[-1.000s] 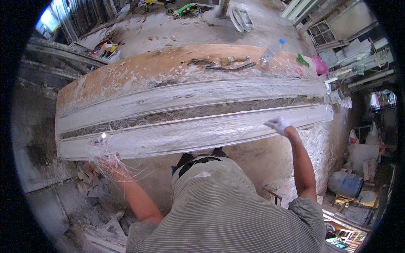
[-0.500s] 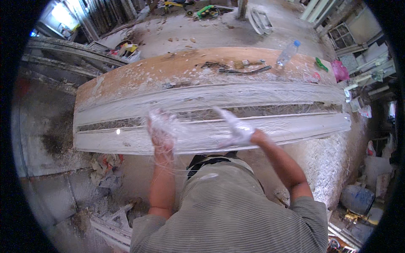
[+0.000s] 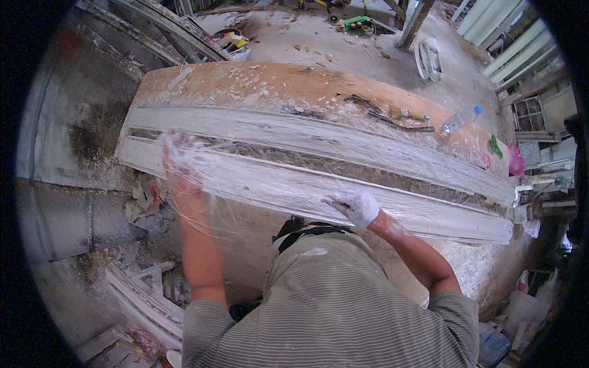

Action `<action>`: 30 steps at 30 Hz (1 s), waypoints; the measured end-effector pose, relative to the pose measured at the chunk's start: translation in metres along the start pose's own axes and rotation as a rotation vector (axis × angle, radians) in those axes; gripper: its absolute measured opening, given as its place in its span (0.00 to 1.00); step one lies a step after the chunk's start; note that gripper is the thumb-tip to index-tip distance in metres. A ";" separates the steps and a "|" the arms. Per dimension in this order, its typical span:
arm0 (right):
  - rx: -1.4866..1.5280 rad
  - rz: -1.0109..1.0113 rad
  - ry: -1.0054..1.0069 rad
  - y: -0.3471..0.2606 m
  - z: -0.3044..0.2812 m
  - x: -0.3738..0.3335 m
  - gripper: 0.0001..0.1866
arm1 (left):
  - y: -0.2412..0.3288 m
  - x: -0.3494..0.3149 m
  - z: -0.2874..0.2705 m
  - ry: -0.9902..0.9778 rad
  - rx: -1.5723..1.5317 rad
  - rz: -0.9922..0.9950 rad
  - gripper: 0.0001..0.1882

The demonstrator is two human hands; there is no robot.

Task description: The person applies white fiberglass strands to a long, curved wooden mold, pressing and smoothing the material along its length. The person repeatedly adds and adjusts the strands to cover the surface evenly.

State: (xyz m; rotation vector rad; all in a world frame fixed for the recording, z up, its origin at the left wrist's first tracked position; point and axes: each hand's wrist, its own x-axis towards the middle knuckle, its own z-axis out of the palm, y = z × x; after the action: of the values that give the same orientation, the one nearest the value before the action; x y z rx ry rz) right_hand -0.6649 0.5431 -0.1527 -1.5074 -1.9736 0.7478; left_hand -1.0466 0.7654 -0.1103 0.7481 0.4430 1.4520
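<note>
A long plaster moulding point(image 3: 282, 187) in two parallel white strips lies across the board before me, with loose pale fibres strewn over it. My left hand point(image 3: 184, 172), blurred, is closed around a tangled bunch of white fibre strands point(image 3: 187, 150) above the moulding's left end. Thin strands trail down beside that wrist. White plaster coats my right hand point(image 3: 359, 208), at the near strip's front edge right of centre. Its fingers are drawn together, pointing left; what they hold, if anything, is too small to make out.
The wooden board point(image 3: 245, 80) is spattered with white bits. Dark-handled tools point(image 3: 402, 124), a clear bottle point(image 3: 463, 119) and a green item point(image 3: 495, 146) rest toward its right end. A pink bag point(image 3: 515, 161) is beyond. Wall panels point(image 3: 58, 211) stand at left.
The left hand has moved left along the moulding with the fibre strands. My right hand has drawn nearer and its fingers have come together. The view has turned, tilting the board.
</note>
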 end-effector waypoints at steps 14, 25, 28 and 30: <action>-0.317 0.475 -0.006 0.041 -0.021 -0.054 0.44 | 0.012 0.036 -0.137 0.289 0.385 0.237 0.23; 0.353 0.549 0.169 -0.040 0.006 0.018 0.42 | -0.188 -0.057 0.146 0.149 -0.046 -0.697 0.21; 0.184 0.574 0.181 -0.033 -0.032 -0.032 0.31 | -0.193 -0.050 0.144 0.065 0.012 -0.706 0.17; 0.095 0.640 0.094 -0.024 -0.057 -0.062 0.27 | -0.197 -0.047 0.137 0.103 0.037 -0.719 0.16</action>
State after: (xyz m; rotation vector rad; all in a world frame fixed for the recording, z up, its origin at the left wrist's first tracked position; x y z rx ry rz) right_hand -0.6267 0.4834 -0.1012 -2.0932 -1.3553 0.9802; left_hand -0.8152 0.7025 -0.1573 0.4669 0.7315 0.8077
